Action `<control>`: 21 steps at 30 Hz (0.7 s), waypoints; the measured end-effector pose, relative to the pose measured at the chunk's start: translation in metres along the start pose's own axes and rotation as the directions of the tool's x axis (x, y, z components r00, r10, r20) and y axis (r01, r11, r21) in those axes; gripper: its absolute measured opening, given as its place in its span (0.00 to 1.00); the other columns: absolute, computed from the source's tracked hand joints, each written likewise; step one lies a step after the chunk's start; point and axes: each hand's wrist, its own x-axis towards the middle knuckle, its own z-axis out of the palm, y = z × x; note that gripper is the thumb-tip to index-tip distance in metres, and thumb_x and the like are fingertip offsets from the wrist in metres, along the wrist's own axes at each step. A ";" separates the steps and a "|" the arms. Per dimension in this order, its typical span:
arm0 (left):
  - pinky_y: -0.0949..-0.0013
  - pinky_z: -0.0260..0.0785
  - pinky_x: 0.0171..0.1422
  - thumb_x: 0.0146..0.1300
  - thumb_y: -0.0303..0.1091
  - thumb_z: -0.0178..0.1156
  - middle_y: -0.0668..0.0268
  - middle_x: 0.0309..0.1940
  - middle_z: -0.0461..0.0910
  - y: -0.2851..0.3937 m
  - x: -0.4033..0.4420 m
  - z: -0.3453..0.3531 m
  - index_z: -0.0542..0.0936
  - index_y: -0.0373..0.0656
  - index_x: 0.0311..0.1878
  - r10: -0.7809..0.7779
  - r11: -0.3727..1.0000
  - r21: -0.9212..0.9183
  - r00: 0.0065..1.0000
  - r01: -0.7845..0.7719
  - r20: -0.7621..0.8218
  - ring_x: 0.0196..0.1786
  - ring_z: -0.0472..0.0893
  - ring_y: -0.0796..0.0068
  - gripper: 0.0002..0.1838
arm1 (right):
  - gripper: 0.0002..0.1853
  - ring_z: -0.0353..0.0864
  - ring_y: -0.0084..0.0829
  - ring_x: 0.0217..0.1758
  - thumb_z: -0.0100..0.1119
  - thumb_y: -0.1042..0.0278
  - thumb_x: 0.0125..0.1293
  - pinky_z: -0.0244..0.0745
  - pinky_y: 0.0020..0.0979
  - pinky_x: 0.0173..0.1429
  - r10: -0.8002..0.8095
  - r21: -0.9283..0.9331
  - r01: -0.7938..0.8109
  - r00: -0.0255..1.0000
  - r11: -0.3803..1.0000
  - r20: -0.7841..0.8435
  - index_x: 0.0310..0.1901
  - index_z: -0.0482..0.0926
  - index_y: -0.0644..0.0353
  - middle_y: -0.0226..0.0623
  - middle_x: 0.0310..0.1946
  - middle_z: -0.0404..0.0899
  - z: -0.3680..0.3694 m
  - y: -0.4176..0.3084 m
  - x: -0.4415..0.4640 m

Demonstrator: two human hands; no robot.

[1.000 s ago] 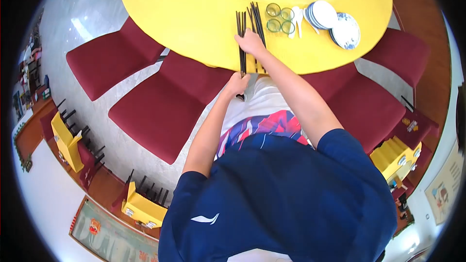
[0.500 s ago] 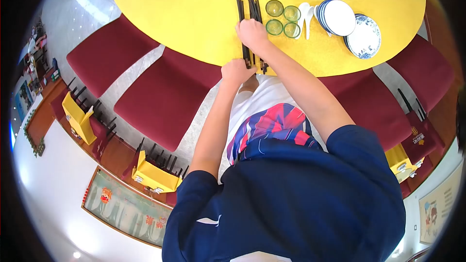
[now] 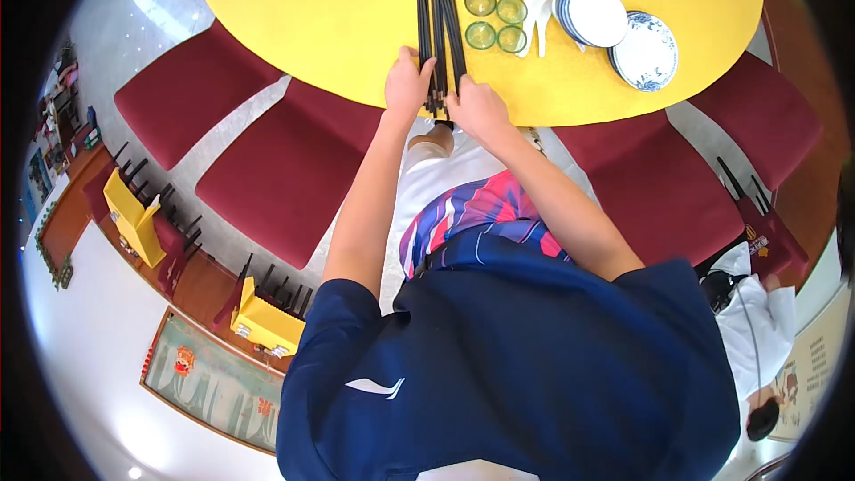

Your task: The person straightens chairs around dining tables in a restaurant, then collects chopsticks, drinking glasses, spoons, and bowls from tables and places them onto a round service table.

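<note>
Dark chopsticks [image 3: 438, 31] lie side by side on the yellow round table, pointing away from me near its front edge. My left hand [image 3: 409, 84] is closed around the left side of the chopsticks, about midway to their near ends. Lower down on the right, my right hand [image 3: 479, 110] is closed at the near ends of the right-hand chopsticks; its fingertips are partly hidden. Just right of the chopsticks stand several green glasses [image 3: 481, 35]. White spoons [image 3: 541, 28] lie beyond them, beside stacked bowls [image 3: 597, 14] and a stack of blue-patterned plates [image 3: 655, 64].
The yellow table [image 3: 307, 27] curves in front of me. Dark red chairs [image 3: 272, 180] stand along its edge on both sides. A person in white [image 3: 757, 330] is behind me at the lower right. Other yellow-covered tables [image 3: 267, 325] stand further back.
My left hand has moved up along the chopsticks, while my right hand has come down to their near ends. The chopstick groups lie closer together. A person in white has appeared behind.
</note>
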 end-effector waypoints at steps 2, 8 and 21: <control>0.53 0.72 0.37 0.61 0.46 0.66 0.52 0.21 0.79 -0.003 0.000 0.007 0.72 0.36 0.46 0.146 0.989 0.043 0.976 -0.141 -0.162 0.29 0.81 0.49 0.23 | 0.18 0.83 0.58 0.38 0.53 0.59 0.65 0.79 0.51 0.44 0.067 0.005 -0.067 0.996 0.998 -0.061 0.46 0.71 0.68 0.61 0.33 0.81 0.005 0.026 0.001; 0.55 0.71 0.37 0.57 0.38 0.70 0.54 0.23 0.78 0.003 -0.003 0.021 0.73 0.36 0.44 0.030 0.982 -0.184 0.995 -0.047 -0.095 0.31 0.80 0.53 0.20 | 0.20 0.81 0.62 0.40 0.56 0.64 0.63 0.77 0.54 0.44 -0.141 0.122 0.178 0.955 0.976 -0.261 0.50 0.64 0.67 0.64 0.37 0.79 0.034 0.045 0.031; 0.64 0.71 0.37 0.68 0.44 0.57 0.61 0.24 0.80 -0.080 -0.058 0.025 0.79 0.39 0.44 -0.159 0.844 -0.514 0.987 0.155 0.037 0.28 0.79 0.69 0.16 | 0.13 0.79 0.60 0.42 0.48 0.62 0.68 0.73 0.54 0.49 -0.214 0.008 0.214 0.976 0.977 -0.033 0.44 0.73 0.65 0.61 0.37 0.79 0.045 0.143 -0.051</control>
